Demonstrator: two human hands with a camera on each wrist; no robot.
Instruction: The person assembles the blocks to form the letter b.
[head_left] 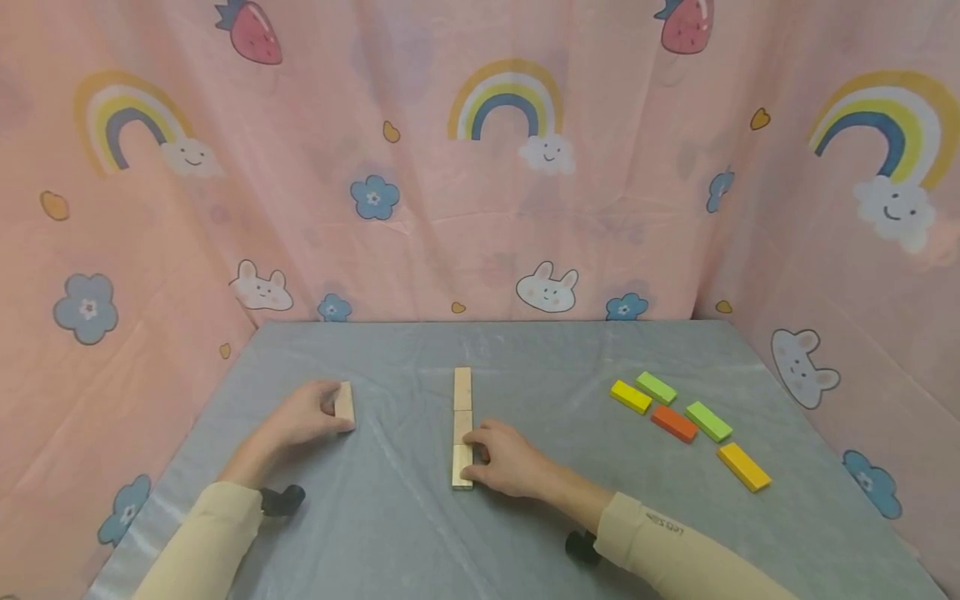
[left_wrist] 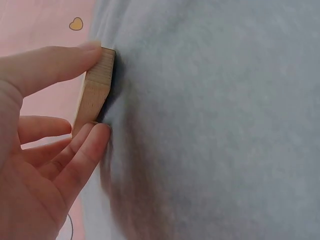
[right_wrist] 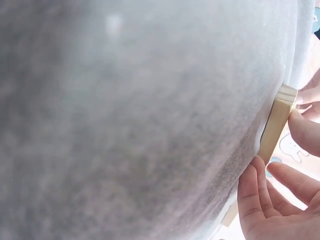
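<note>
Three plain wooden blocks lie end to end in a straight row at the table's middle: a far block point(head_left: 462, 388), a middle block point(head_left: 461, 427) and a near block point(head_left: 459, 467). My right hand point(head_left: 510, 460) pinches the near block from its right side; in the right wrist view, thumb and fingers sit along that block point(right_wrist: 274, 131). Off to the left, my left hand point(head_left: 306, 413) holds another plain wooden block point(head_left: 344, 405) between thumb and fingers. The left wrist view shows this block point(left_wrist: 95, 95) close to the cloth; whether it touches is unclear.
Toward the right lie several coloured blocks: a yellow one point(head_left: 630, 397), two green ones point(head_left: 656, 387), a red-orange one point(head_left: 674, 423) and an orange-yellow one point(head_left: 744, 467). Grey cloth point(head_left: 405, 542) covers the table. A pink patterned curtain point(head_left: 315, 233) surrounds its back and sides.
</note>
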